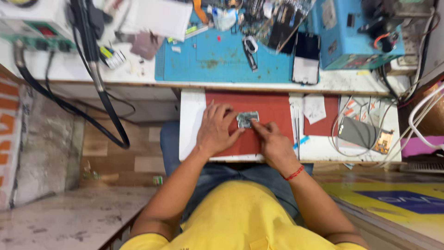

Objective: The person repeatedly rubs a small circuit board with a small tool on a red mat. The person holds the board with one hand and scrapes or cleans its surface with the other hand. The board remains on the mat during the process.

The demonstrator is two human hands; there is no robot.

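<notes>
A small grey circuit board (247, 119) lies on a red mat (273, 109) on a white pull-out shelf (190, 125). My left hand (216, 129) rests flat on the mat, its fingertips touching the board's left edge. My right hand (273, 141), with a red thread on the wrist, presses a fingertip on the board's lower right side. Neither hand lifts the board off the mat.
A blue work mat (222, 60) with tweezers, tools and a dark phone (306, 58) covers the bench above. A blue machine (351, 32) stands at the back right. White cables (416, 120), a grey phone part (358, 132) and paper slips lie right of the red mat. A thick black hose (104, 97) hangs left.
</notes>
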